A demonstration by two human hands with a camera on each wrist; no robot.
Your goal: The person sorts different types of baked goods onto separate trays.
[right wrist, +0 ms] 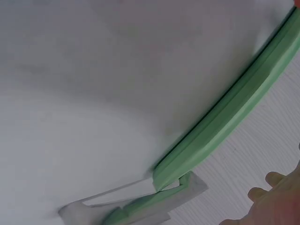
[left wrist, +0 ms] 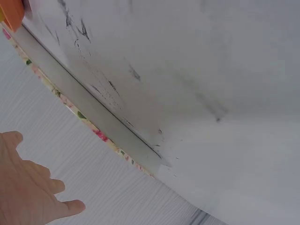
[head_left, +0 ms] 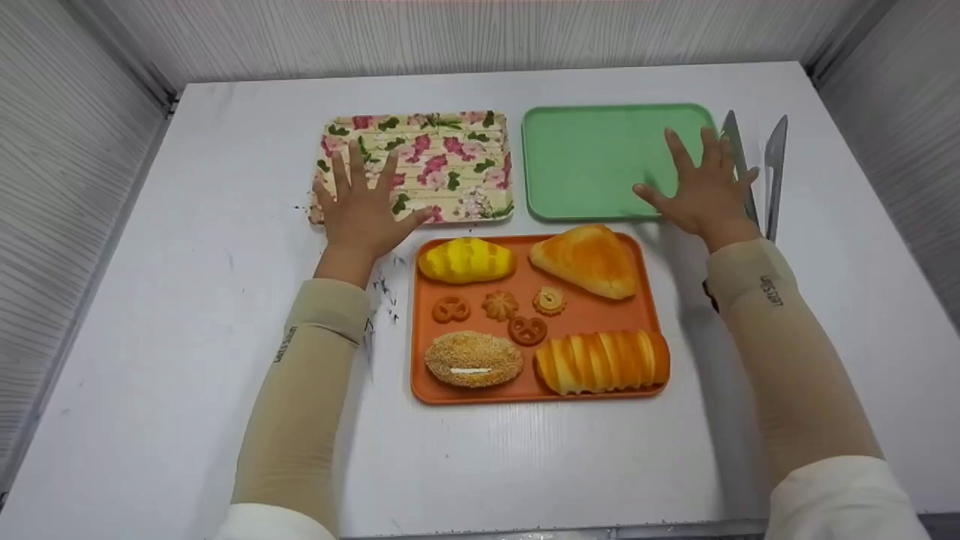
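Observation:
My left hand [head_left: 364,214], fingers spread, is over the near left part of a floral tray [head_left: 454,176]. My right hand [head_left: 705,195] spreads its fingers over the right side of a green tray [head_left: 592,161], beside grey-green tongs [head_left: 776,165]. Neither hand holds anything. Between the forearms an orange tray [head_left: 600,315] carries a yellow striped bread [head_left: 469,260], a triangular bread [head_left: 589,262], a seed-coated roll [head_left: 474,360] and a ridged loaf [head_left: 604,362]. Several small biscuits, including a pretzel-shaped one [head_left: 527,330], lie in its middle.
All the trays rest on a white table [head_left: 187,300] with dark scuffs by the orange tray's left edge. Wood-grain panels [head_left: 480,41] stand behind the table and at both sides. The floral and green trays lie side by side at the back.

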